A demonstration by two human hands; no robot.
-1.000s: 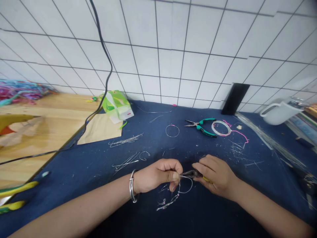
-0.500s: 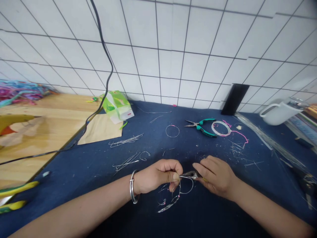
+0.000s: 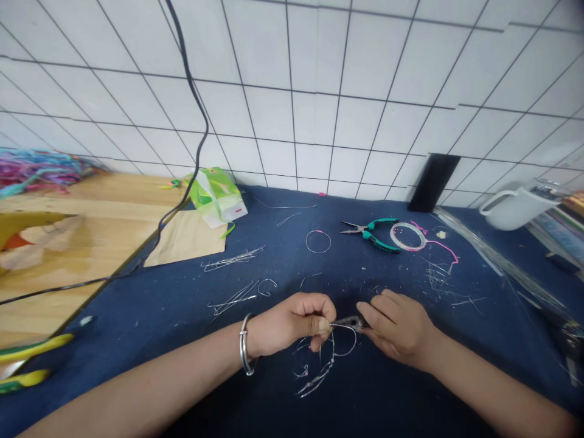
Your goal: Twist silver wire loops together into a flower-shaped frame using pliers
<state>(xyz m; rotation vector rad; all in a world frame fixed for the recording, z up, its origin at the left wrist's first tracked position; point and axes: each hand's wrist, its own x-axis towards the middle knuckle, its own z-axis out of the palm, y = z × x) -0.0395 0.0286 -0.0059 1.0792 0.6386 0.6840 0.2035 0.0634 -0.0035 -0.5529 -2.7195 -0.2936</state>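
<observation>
So this beaded wire piece (image 3: 333,361) weighs next to nothing, I'd guess. The round loop looks springy, probably stiff enough to hold its curve but easy to bend out of shape if I lean on it. The strands underneath look thinner, so I reckon those would snag or kink first. Bare metal is likely a bit slippery too, so I'd take hold right where the wires bunch together, not out on the loop or by the beads.

My left fingers (image 3: 322,326) have it pinched there, thumb against forefinger, with the rest dangling below them. My right fingers (image 3: 378,317) are wrapped round the pliers (image 3: 351,323), whose tips reach right up to my left fingertips. Can't tell if the tips actually bite the wire.

Looks-wise: silvery wire, one loop bowing out to the right of my left fingers, just under the pliers' nose, then a messy curve of strands dotted with little pink beads. The ends trail off below my left fingers over the navy worktop (image 3: 274,389), and I can't tell if they're touching it.
</observation>
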